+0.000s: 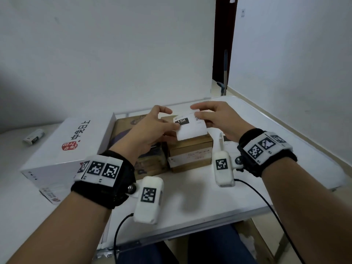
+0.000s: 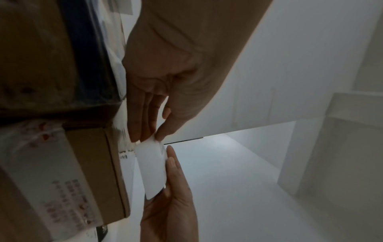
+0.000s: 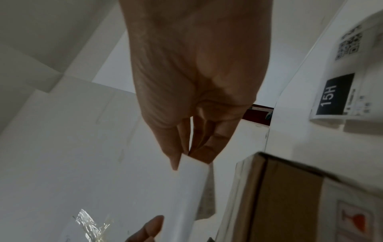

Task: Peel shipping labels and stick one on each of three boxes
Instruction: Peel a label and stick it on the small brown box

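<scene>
A white shipping label (image 1: 191, 130) printed with "15H" and a QR code hangs just above the small brown box (image 1: 190, 152), held by both hands. My left hand (image 1: 172, 124) pinches its left edge, my right hand (image 1: 200, 117) its right edge. In the left wrist view the left fingertips (image 2: 145, 137) pinch one corner of the label (image 2: 153, 170), where the paper curls. The right wrist view shows thumb and fingers (image 3: 204, 152) nipping the label's edge (image 3: 182, 188) beside the box (image 3: 294, 204). A brown box with purple print (image 1: 129, 130) and a large white box (image 1: 66, 147) stand to the left.
A second "15H" label (image 3: 339, 85) lies flat on the white table (image 1: 190, 197) to the right of the small box. A small white packet (image 1: 34, 137) lies at the far left. The wall stands close behind the boxes. The table's right edge runs diagonally.
</scene>
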`<state>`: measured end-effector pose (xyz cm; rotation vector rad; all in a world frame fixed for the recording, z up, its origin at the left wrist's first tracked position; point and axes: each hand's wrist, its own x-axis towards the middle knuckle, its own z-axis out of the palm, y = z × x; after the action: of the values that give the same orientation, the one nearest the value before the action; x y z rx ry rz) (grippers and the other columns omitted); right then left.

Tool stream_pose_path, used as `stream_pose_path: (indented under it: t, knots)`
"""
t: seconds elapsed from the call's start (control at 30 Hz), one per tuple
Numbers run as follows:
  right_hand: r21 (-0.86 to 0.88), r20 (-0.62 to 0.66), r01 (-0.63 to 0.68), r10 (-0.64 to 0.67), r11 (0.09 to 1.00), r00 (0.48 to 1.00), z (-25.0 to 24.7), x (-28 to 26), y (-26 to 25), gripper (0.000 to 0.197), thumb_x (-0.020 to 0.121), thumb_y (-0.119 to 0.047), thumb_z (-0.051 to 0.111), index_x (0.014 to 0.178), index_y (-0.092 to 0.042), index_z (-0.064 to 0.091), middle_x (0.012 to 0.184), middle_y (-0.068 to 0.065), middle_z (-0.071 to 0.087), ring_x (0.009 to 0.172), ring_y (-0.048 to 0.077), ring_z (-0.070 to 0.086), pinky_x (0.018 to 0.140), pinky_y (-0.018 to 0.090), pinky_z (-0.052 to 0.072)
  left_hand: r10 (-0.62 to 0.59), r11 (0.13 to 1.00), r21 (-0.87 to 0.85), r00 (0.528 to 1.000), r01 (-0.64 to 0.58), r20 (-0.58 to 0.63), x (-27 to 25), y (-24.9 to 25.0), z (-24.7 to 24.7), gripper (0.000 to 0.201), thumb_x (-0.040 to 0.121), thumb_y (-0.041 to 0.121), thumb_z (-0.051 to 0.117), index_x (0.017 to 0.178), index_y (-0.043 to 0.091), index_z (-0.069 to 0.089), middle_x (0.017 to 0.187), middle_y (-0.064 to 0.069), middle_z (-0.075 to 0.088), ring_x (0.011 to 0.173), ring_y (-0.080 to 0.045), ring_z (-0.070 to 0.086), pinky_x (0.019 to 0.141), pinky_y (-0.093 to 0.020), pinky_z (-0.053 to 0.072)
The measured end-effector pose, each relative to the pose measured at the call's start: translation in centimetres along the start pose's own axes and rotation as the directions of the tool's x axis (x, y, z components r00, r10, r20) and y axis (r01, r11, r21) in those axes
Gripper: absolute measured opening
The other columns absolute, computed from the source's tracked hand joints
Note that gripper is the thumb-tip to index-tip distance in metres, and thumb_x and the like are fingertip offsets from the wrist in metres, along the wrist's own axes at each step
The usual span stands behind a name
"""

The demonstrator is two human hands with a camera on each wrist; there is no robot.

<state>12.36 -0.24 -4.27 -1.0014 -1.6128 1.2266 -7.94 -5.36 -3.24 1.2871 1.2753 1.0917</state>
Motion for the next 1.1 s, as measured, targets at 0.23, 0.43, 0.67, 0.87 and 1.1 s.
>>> stream_pose_path:
  t: [0.23,0.43,0.67,0.87,1.1]
  knots:
    - [-0.101,0.191,-0.039,0.058,0.994,0.980,-0.7,0.2,-0.1,0.038,0.088,-0.003,0.063,0.120,-0.024,0.067,0.124,-0.002,0.064,0.095,0.018,0.066,0.076,0.026,0.056,0.032,0.995,0.094,0.999,-0.036,0.042,-0.6,0.0,0.2,0.011,0.086,0.002,0.067,0.096,0.007,0.066,0.075,-0.005,0.061,0.060,-0.010,0.061,0.059,-0.021,0.057]
    - [-0.191,0.153,-0.049,0.079,0.980,0.985,-0.3,0.9,0.5,0.038,0.088,-0.008,0.064,0.125,-0.021,0.064,0.131,-0.005,0.057,0.113,0.018,0.062,0.095,0.028,0.054,0.057,0.982,0.185,0.996,-0.042,-0.076,0.1,-1.0,1.0,0.007,0.087,0.001,0.064,0.090,0.007,0.066,0.077,-0.007,0.061,0.064,-0.013,0.062,0.057,-0.020,0.056]
    - [-0.160,0.116,-0.110,0.129,0.981,0.985,-0.5,0.5,1.4,0.038,0.087,-0.008,0.066,0.124,-0.018,0.064,0.133,0.000,0.058,0.114,0.019,0.061,0.102,0.031,0.049,-0.020,0.969,0.246,0.998,0.034,-0.058,0.5,-1.1,1.3,0.011,0.088,0.003,0.064,0.098,0.004,0.067,0.080,-0.005,0.061,0.067,-0.012,0.062,0.063,-0.022,0.060]
    - [-0.127,0.050,-0.136,0.144,0.982,0.988,-0.4,-0.9,1.9,0.037,0.085,-0.010,0.068,0.122,-0.015,0.065,0.129,0.004,0.062,0.111,0.019,0.064,0.103,0.031,0.047,-0.056,0.964,0.262,0.998,0.048,0.024,0.5,-1.1,0.7,0.013,0.087,0.004,0.066,0.099,0.006,0.069,0.082,-0.004,0.062,0.069,-0.012,0.061,0.063,-0.020,0.057]
    - [-0.348,0.040,-0.058,0.077,0.936,0.996,-0.5,-0.6,0.4,0.033,0.088,-0.013,0.066,0.120,-0.018,0.066,0.125,0.002,0.063,0.080,0.016,0.066,0.071,0.018,0.055,-0.022,0.970,0.241,0.999,0.014,0.030,0.1,-1.2,0.9,0.014,0.088,0.005,0.065,0.101,0.004,0.070,0.087,-0.006,0.062,0.066,-0.009,0.062,0.061,-0.016,0.055]
